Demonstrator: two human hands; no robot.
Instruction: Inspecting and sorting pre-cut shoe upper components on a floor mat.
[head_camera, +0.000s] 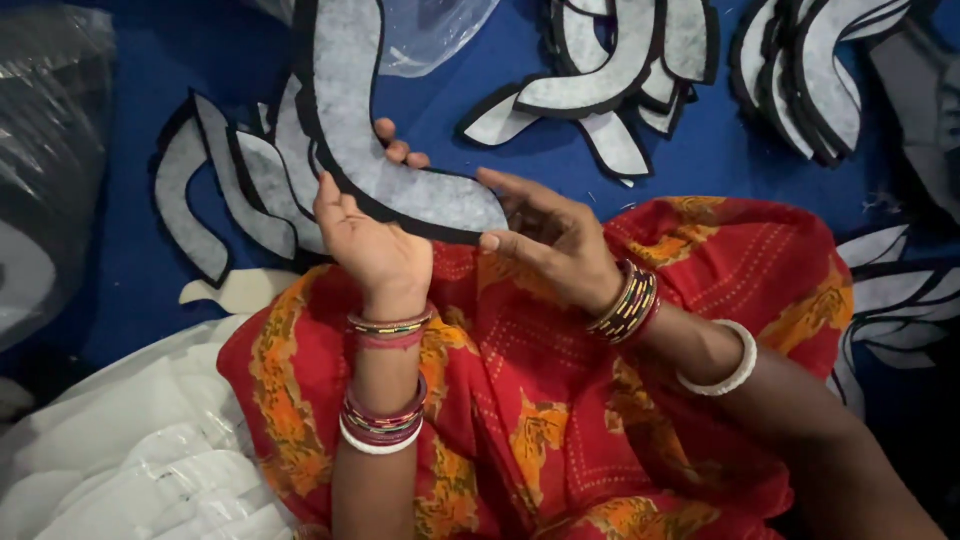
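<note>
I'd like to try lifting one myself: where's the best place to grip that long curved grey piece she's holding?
Probably at its near, wider end, from the sides. The curved grey felt piece is flat, thin and floppy-looking, so pinching its black edge as the left hand and right hand do should keep it flat.

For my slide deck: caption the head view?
Both hands, left and right, hold a curved grey felt piece with black edge over a red-orange patterned lap.
</note>
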